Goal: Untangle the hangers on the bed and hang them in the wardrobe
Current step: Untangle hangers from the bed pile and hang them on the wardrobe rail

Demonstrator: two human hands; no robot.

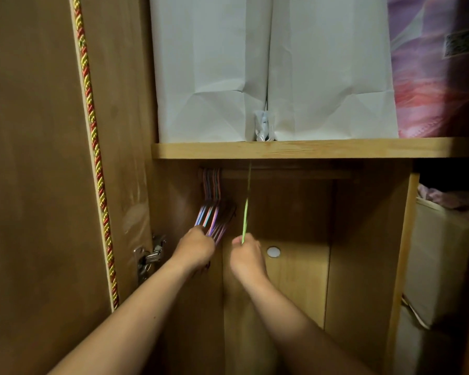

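Wardrobe (368, 239): wooden, door open; both arms reach into the lower compartment beneath the shelf.
Rail (284, 174): wooden bar just under the shelf, running left to right, partly in shadow.
Hanger bunch (211, 212): several thin hangers, purple, pink and blue, hooked close together at the left end of the rail; their lower parts fan down and forward toward the left hand.
Left hand (197, 249): fingers curled round the lower ends of the hanger bunch; the bunch rises up and away from the knuckles to the rail.
Green hanger (246, 215): single thin hanger, seen edge-on, upright; its top reaches the shelf edge near the rail, but whether the hook sits on the rail cannot be told. It hangs apart from the bunch, to the bunch's right.
Right hand (247, 254): pinches the bottom of the green hanger between thumb and fingers; the hanger stands straight up from the fingertips.
Shelf (336, 148): light wood board above the rail.
Paper bags (276, 71): two white bags side by side on the shelf.
Purple bag (428, 77): patterned, right of the paper bags.
Door (33, 171): brown panel at left.
Cord (95, 147): red-and-yellow twisted cord hanging down the door's edge.
Hinge (148, 257): metal, on the door near the left hand.
White disc (273, 251): small, round, on the back panel just right of the right hand.
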